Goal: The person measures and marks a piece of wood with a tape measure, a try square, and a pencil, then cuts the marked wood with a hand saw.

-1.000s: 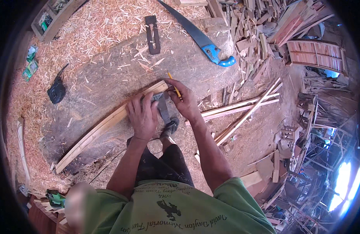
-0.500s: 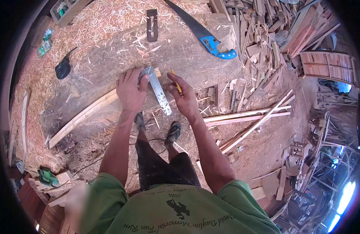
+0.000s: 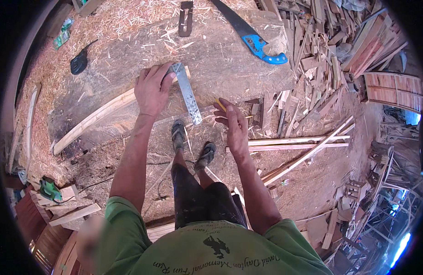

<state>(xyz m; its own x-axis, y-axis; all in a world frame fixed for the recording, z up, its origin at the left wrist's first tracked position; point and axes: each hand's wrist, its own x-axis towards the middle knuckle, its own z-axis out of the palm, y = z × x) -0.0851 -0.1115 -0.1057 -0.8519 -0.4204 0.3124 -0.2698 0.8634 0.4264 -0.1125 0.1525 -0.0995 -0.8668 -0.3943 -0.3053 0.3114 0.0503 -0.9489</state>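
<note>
My left hand (image 3: 152, 91) is closed around the stock of a try square and the end of a long pale wooden strip (image 3: 99, 113), pressing them together on the plank. The metal blade of the try square (image 3: 190, 100) crosses the strip near its end and reaches out past the plank's near edge. To the right of the blade, my right hand (image 3: 235, 128) is raised with curled fingers around a yellow pencil (image 3: 220, 105). The pencil is apart from the strip, and the fingers partly hide it.
The wide wooden plank (image 3: 229, 75) carries a blue-handled saw (image 3: 257, 46), a slotted dark metal piece (image 3: 185, 19) and a black tape measure (image 3: 78, 61). Wood offcuts (image 3: 307, 64) heap at right. Long strips (image 3: 298, 142) lie on the floor; a green power tool (image 3: 49, 189) sits lower left.
My right hand with the pencil has drawn back from beside the strip's end, toward my body and rightward. My left hand still holds the try square on the strip. The whole view has shifted slightly.
</note>
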